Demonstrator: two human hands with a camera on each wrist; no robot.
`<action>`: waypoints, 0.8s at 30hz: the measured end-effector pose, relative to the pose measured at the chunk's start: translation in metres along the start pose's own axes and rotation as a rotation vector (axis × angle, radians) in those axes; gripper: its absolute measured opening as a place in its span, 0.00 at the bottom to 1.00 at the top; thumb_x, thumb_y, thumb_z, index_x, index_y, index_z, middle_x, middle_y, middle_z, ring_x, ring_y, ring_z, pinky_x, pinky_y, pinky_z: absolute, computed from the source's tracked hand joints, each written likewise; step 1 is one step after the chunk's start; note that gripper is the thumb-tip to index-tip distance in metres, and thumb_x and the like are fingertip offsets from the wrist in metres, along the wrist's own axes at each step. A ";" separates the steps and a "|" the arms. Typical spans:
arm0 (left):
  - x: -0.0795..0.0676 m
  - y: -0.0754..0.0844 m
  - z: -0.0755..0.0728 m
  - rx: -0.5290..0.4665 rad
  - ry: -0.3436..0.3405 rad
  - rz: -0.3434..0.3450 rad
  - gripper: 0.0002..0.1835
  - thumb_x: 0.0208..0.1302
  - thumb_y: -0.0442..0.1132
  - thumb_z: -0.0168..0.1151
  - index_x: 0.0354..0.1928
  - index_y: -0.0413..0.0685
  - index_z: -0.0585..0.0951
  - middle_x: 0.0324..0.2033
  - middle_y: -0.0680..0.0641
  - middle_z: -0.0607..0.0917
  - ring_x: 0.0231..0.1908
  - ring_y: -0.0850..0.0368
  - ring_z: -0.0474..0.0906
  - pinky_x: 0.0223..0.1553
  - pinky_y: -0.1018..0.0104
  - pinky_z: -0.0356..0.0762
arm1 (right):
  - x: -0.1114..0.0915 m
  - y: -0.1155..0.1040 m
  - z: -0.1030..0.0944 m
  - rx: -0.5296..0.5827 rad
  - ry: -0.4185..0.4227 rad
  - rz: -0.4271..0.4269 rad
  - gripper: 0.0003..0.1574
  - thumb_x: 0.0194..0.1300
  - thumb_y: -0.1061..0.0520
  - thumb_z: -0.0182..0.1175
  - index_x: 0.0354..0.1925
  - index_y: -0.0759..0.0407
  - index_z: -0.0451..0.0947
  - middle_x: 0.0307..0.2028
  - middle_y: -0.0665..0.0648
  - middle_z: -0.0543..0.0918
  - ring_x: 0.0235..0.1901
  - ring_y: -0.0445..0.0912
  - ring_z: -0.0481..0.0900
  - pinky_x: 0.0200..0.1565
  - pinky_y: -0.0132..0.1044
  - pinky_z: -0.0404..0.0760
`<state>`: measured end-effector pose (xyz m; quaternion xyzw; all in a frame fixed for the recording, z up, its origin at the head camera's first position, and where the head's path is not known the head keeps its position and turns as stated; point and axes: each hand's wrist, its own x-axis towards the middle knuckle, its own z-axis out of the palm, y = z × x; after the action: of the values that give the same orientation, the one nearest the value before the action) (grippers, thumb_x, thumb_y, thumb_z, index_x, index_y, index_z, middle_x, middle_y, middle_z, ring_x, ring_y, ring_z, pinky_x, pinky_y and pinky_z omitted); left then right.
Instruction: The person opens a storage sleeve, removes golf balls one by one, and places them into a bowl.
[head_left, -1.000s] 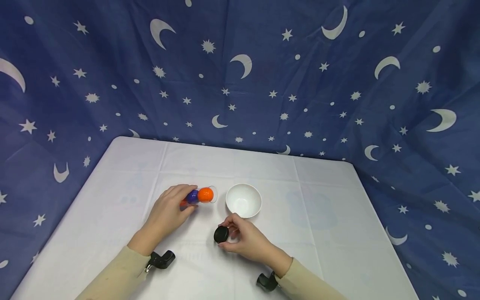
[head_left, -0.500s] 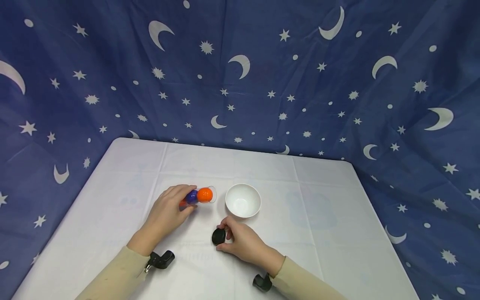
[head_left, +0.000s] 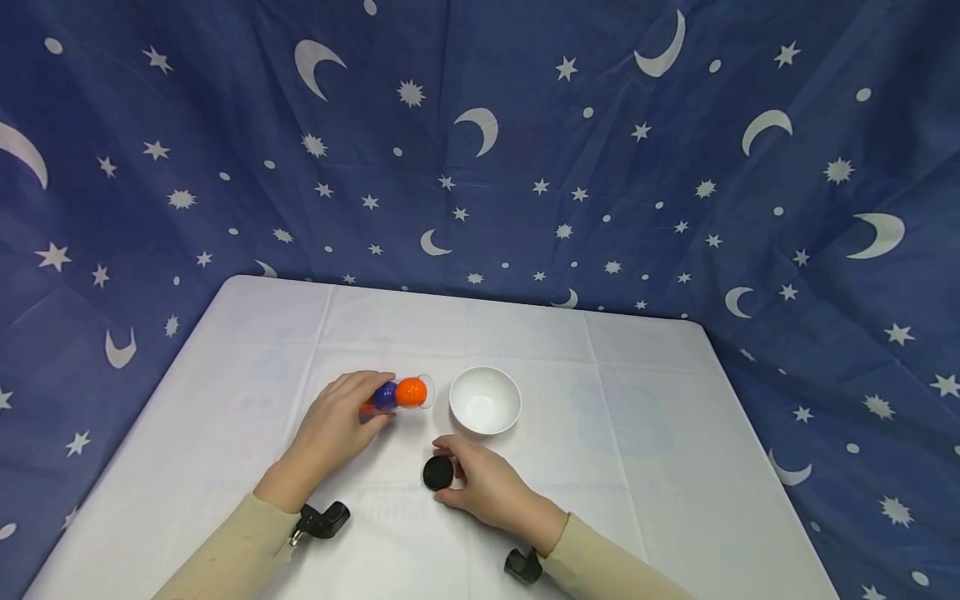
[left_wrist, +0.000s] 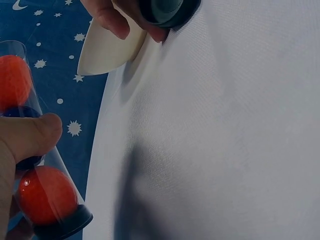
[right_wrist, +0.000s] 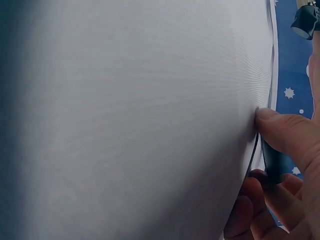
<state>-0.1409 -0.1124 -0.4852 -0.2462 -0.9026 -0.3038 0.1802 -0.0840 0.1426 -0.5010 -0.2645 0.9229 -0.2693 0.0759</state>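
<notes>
Black cap point(head_left: 438, 472) shifted, between hands point(head_left: 491, 487).

Head cam's missing some tube point(head_left: 401, 393)
Left hand point(head_left: 332, 429) blocks one end; left wrist cam crops the black cap point(left_wrist: 169, 11).

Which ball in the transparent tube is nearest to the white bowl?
The orange ball at the uncapped end; the blue ball and the other orange ball lie farther back.
</notes>
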 end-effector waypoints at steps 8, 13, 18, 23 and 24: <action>-0.001 0.000 -0.001 0.007 0.007 0.017 0.32 0.47 0.41 0.78 0.57 0.47 0.79 0.50 0.47 0.81 0.51 0.49 0.75 0.57 0.50 0.69 | -0.002 -0.003 -0.011 0.050 -0.007 -0.001 0.37 0.54 0.48 0.73 0.60 0.52 0.72 0.34 0.45 0.77 0.32 0.38 0.74 0.34 0.27 0.73; -0.001 0.000 -0.001 0.007 0.011 0.020 0.32 0.47 0.41 0.78 0.57 0.47 0.79 0.50 0.47 0.81 0.51 0.49 0.75 0.57 0.50 0.68 | -0.005 -0.007 -0.027 0.186 0.004 0.003 0.37 0.54 0.47 0.73 0.60 0.51 0.72 0.41 0.50 0.81 0.32 0.43 0.78 0.33 0.27 0.75; -0.001 0.000 -0.001 0.006 0.012 0.021 0.32 0.47 0.41 0.79 0.56 0.47 0.79 0.50 0.46 0.81 0.51 0.48 0.75 0.56 0.49 0.69 | -0.004 -0.009 -0.043 0.296 0.054 -0.002 0.36 0.54 0.46 0.73 0.59 0.46 0.72 0.51 0.50 0.80 0.35 0.45 0.79 0.35 0.34 0.79; -0.001 0.003 -0.001 0.001 0.005 0.043 0.31 0.47 0.40 0.78 0.56 0.48 0.79 0.50 0.47 0.81 0.51 0.48 0.75 0.56 0.49 0.68 | 0.002 -0.002 -0.056 0.325 0.129 0.007 0.37 0.54 0.46 0.73 0.59 0.49 0.72 0.52 0.47 0.79 0.37 0.45 0.78 0.39 0.38 0.80; -0.001 0.003 -0.001 0.003 0.003 0.049 0.31 0.47 0.40 0.78 0.56 0.48 0.79 0.49 0.47 0.81 0.51 0.48 0.75 0.56 0.49 0.68 | 0.003 -0.001 -0.058 0.326 0.143 0.011 0.37 0.54 0.46 0.73 0.59 0.50 0.72 0.52 0.47 0.79 0.37 0.44 0.78 0.39 0.38 0.80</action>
<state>-0.1384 -0.1111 -0.4834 -0.2673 -0.8964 -0.2986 0.1894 -0.1027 0.1672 -0.4514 -0.2239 0.8715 -0.4330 0.0534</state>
